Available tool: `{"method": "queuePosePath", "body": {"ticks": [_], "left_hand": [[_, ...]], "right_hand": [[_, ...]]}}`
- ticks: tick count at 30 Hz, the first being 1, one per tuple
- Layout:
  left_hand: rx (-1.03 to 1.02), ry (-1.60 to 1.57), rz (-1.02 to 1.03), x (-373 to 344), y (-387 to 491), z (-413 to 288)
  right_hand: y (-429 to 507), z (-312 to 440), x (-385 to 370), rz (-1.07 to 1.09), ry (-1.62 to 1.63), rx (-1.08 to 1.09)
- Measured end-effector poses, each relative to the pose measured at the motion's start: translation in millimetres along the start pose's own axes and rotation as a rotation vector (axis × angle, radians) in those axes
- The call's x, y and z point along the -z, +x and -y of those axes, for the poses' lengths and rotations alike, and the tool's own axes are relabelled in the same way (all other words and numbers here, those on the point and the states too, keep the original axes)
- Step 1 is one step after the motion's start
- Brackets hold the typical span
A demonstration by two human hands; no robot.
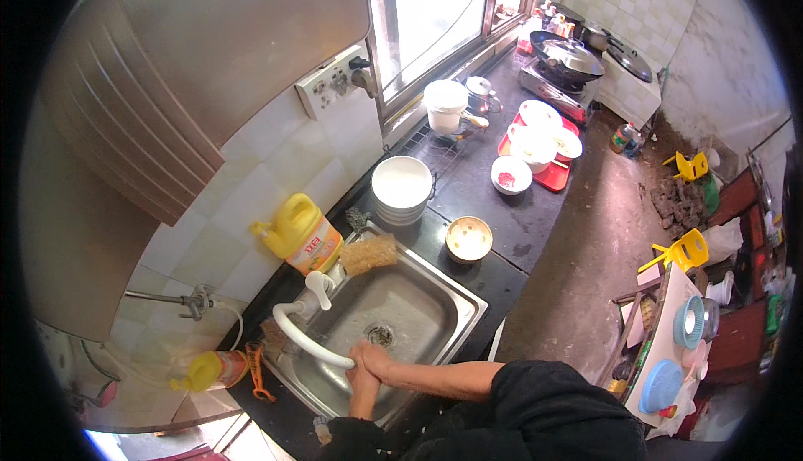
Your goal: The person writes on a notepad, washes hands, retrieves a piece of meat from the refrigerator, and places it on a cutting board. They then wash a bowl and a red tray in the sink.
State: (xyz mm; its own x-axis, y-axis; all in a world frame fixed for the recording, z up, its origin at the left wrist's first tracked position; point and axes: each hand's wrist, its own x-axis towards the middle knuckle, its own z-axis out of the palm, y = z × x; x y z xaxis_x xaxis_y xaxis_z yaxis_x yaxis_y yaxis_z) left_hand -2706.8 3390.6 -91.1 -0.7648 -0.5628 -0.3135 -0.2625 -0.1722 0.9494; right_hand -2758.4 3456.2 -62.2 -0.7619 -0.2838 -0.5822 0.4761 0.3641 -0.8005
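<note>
My left hand [357, 376] and my right hand [375, 360] are pressed together over the stainless steel sink [433, 291], just under the outlet of the white faucet [307, 342]. No object shows in either hand; the fingers overlap, so how far they are closed is hidden. The drain strainer [379, 333] lies just beyond them. A tan loofah sponge [369, 254] rests on the sink's back rim, beside a large yellow detergent jug [300, 235]. To the right of the sink stands a patterned bowl [468, 239], and behind it is a stack of white bowls [401, 191].
An orange peeler-like tool [257, 373] and a smaller yellow jug [216, 370] are left of the sink. Farther along the counter are a white lidded bucket [445, 106], a red tray [552, 177] with bowls, and a lidded wok [568, 59] on a stove.
</note>
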Motion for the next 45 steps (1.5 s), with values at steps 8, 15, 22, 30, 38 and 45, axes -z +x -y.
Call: {"method": "queuePosePath", "body": {"ticks": [8,15,22,30,38,45], "left_hand": [[0.457,-0.389,0.148,-39,-27,-119],[0.321,-0.773,0.036,-10,18,-20],[-0.199,0.038,-0.069,-47,-10,-59],[0.064,-0.812,-0.003,-41,-21,-51],[-0.249,0.455,0.013,-38,-41,-62],[0.197,-0.197,-0.206,-39,-17,-45]], "right_hand": [[-3,15,22,0.256,0.186,0.082],[3,22,39,0.344,-0.523,0.614],[3,16,9,0.05,0.424,-0.035],[7,40,46,0.659,0.958,-0.296],[-4,45,36,0.431,0.716,-0.224],[0,7,13,0.229,-0.291,0.401]]}}
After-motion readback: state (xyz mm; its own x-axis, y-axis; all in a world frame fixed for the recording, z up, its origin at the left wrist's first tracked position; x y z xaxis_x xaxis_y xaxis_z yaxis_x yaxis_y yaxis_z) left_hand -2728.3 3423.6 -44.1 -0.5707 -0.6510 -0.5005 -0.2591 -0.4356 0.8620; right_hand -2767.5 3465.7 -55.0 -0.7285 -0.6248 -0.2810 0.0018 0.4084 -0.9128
